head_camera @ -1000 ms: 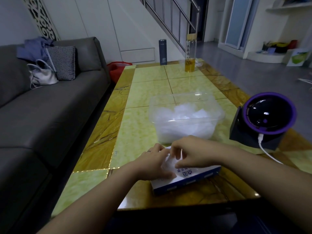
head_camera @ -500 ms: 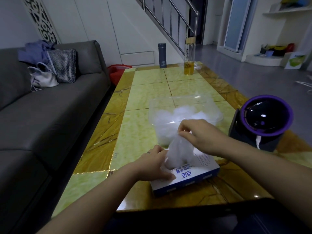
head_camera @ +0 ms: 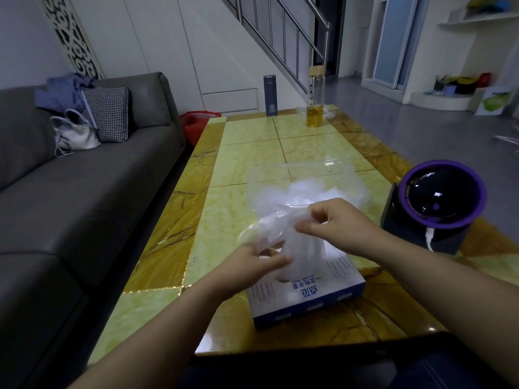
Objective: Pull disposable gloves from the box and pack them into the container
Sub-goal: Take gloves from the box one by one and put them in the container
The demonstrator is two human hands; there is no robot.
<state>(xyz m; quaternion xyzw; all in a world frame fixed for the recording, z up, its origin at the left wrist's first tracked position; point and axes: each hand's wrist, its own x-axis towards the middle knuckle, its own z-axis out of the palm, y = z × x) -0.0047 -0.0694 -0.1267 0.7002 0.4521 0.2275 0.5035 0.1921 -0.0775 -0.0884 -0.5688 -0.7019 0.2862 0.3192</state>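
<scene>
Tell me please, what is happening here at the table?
A person is packing disposable gloves. Both hands hold one thin clear glove over the blue and white glove box. The right hand pinches its upper end and the left hand grips the lower part. The clear container behind the box already holds a heap of gloves. This glove is not yet inside it.

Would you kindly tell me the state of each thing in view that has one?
Left hand: pinches glove.
Right hand: pinches glove.
Glove: crumpled, held above box.
Box: open on top.
Container: lidless, part filled with gloves.
Bottle: upright, capped, part full.
</scene>
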